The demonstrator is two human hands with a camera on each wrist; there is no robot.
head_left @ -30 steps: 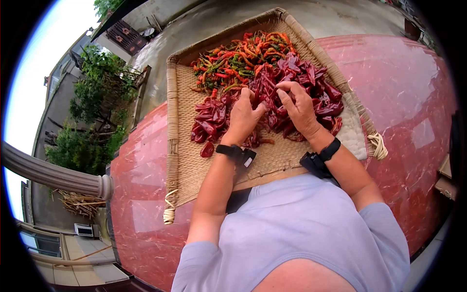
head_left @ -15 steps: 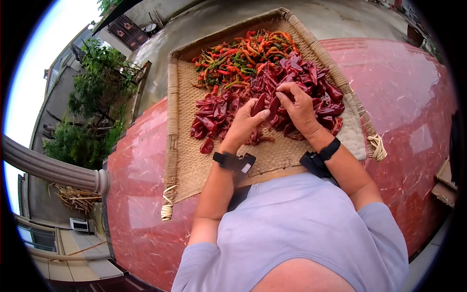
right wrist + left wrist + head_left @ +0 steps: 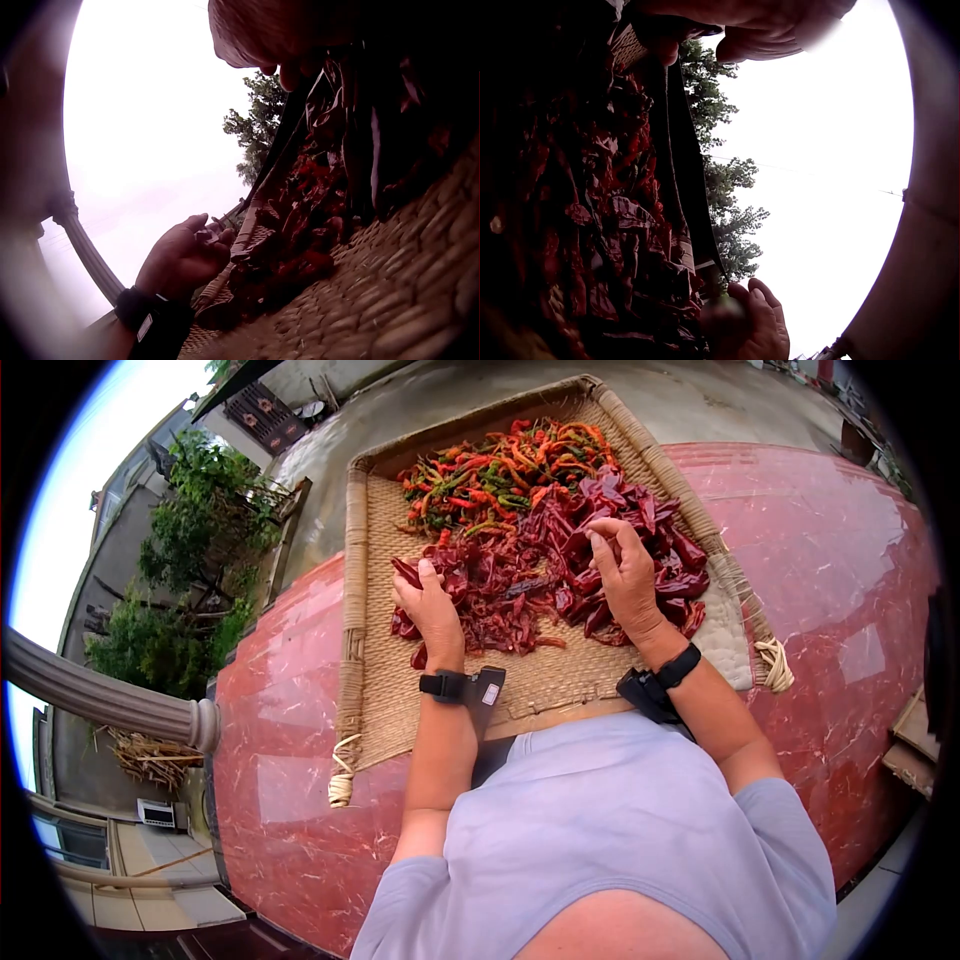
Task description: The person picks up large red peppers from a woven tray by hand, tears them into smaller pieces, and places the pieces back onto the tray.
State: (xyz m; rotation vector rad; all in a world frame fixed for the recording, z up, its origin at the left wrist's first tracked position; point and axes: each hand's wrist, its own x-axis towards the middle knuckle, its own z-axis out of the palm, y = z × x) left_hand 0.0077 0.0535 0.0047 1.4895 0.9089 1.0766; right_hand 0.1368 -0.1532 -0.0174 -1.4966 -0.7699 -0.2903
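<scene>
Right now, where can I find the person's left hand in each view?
Head: the left hand is left of centre, pinching a chili.
Left wrist: only its fingers, along the top edge.
Right wrist: lower left, above a black wristband.
Shared landmark: the green tree.

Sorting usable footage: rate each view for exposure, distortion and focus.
Head view: even daylight, sharp chillies, heavy fisheye bending the woven tray. Left wrist view: sky blown white, chillies underexposed. Right wrist view: sky washed out, right hand a close blur, left hand dim.
</scene>
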